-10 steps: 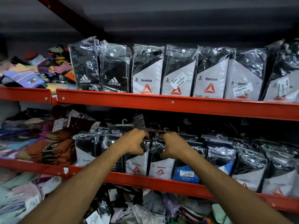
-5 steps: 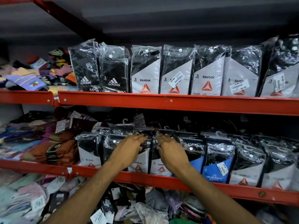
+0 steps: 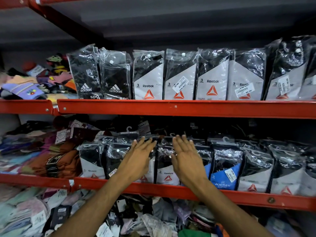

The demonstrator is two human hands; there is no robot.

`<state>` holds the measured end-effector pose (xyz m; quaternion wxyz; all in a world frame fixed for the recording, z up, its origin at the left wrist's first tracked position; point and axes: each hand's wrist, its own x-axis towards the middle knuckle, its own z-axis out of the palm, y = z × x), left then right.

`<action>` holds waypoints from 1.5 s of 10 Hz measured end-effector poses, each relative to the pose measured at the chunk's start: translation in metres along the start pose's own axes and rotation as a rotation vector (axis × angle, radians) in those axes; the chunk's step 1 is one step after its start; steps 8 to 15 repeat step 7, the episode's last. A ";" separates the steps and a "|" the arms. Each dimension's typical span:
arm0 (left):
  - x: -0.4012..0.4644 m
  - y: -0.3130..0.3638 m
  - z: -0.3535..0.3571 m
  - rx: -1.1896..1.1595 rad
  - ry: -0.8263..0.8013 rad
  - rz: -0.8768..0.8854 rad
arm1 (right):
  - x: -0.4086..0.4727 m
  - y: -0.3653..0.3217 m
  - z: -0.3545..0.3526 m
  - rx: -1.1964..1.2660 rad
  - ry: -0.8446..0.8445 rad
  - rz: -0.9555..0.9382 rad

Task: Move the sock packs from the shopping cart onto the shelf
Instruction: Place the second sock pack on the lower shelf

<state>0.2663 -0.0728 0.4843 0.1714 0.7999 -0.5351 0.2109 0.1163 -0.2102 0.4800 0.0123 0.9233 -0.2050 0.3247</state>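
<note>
Red metal store shelving (image 3: 171, 109) fills the view under a dark ceiling. Sock packs (image 3: 181, 76) stand in a row at 12 o'clock, and more line the middle shelf (image 3: 153, 187). Loose socks (image 3: 25, 86) are heaped at 9 o'clock. The left hand (image 3: 138, 159) and right hand (image 3: 185, 159), fingers spread flat, grip nothing and rest against the middle row of packs (image 3: 165, 170).

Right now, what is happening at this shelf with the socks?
A person is stocking sock packs on the middle red shelf. Both hands are open with fingers spread: the left hand and the right hand lie against the Reebok packs standing in the row, holding nothing. A blue Jockey pack stands just to the right. The cart is not in view.
</note>
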 end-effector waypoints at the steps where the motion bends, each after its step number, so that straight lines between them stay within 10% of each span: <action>1: 0.000 0.010 0.004 0.004 -0.002 0.043 | -0.013 0.024 -0.004 -0.022 0.012 0.123; 15: -0.001 0.022 0.019 -0.009 0.089 0.014 | -0.027 0.070 -0.011 -0.007 0.149 0.021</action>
